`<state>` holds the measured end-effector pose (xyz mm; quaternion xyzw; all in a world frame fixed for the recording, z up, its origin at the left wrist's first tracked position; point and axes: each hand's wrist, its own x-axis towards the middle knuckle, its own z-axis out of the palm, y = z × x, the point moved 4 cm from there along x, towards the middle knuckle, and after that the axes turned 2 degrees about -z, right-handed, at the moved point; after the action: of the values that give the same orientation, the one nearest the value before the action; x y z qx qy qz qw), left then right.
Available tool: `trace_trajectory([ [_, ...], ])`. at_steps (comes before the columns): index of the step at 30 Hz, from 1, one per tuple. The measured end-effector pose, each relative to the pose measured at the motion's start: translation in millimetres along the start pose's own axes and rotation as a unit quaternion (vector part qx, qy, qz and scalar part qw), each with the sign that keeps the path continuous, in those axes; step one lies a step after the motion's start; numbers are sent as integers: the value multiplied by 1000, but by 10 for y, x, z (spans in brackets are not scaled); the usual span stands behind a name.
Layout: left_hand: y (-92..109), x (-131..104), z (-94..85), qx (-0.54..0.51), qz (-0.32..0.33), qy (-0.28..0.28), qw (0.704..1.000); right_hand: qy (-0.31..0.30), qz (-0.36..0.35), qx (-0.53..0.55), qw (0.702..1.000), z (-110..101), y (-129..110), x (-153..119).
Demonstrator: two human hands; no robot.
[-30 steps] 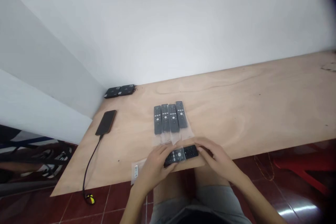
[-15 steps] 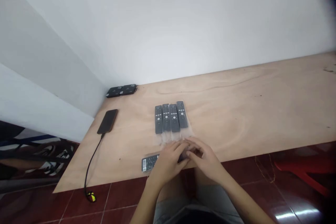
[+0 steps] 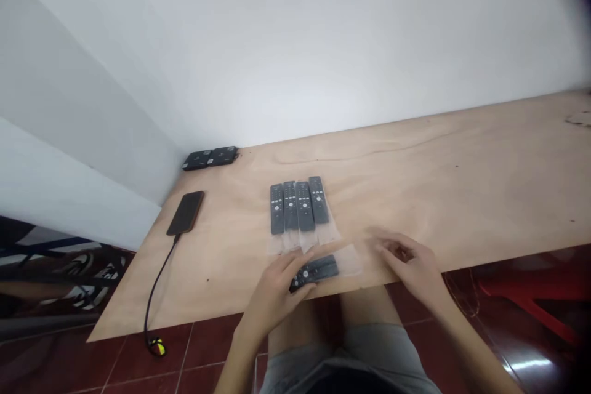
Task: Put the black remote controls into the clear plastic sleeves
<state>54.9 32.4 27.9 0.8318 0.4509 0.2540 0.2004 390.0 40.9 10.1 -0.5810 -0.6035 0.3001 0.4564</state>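
A black remote control (image 3: 323, 268) lies near the table's front edge, in a clear plastic sleeve (image 3: 349, 260) whose loose end sticks out to the right. My left hand (image 3: 281, 286) grips its left end, fingers along the far side and thumb along the near side. To the right of the sleeve is my right hand (image 3: 410, 265), fingers loosely bent and apart, slightly blurred, with nothing visible in it. Just beyond, several sleeved remotes stand side by side, the rightmost remote (image 3: 318, 200) set a little farther back than the leftmost remote (image 3: 277, 209).
A phone (image 3: 185, 213) with a black cable (image 3: 159, 286) hanging over the edge lies on the left of the wooden table (image 3: 438, 197). Two black boxes (image 3: 222, 156) sit in the back left corner against the white wall. A red chair (image 3: 526, 295) is at the right below.
My right hand has moved right, away from my left hand. The remote under both hands now shows, its sleeve end pointing right. The other remote seen left of my hands no longer shows there.
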Motion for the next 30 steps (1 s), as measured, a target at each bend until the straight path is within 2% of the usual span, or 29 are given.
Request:
trace_trajectory([
  [1, 18, 14, 18, 3, 3, -1, 1000, 0, -38, -21, 999, 18, -98, -6],
  [3, 74, 59, 75, 1, 9, -11, 1000, -39, -136, -51, 989, 164, -348, -31],
  [6, 171, 137, 174, -24, 25, -25, 999, -188, -257, -71, 945, 554, -650, -98],
  [8, 209, 165, 212, -38, 30, -27, 998, -217, -284, -74, 931, 717, -700, -115],
  [10, 210, 156, 212, -41, 26, -27, 998, -222, -280, -67, 932, 763, -640, -116],
  [13, 169, 95, 157, -51, 15, -23, 998, -218, -250, -46, 942, 638, -463, -123],
  [18, 86, 1, 74, -68, 6, -12, 998, -195, -170, -40, 965, 226, -191, -160],
  [24, -59, -55, -47, -67, -13, 53, 996, -129, -51, -34, 990, -294, 172, -214],
  [27, -180, -41, -159, -56, -15, 110, 992, -79, -34, -47, 995, -489, 310, -211],
  [30, -281, 6, -221, -26, -15, 155, 987, 10, -38, -92, 995, -559, 387, -161],
])
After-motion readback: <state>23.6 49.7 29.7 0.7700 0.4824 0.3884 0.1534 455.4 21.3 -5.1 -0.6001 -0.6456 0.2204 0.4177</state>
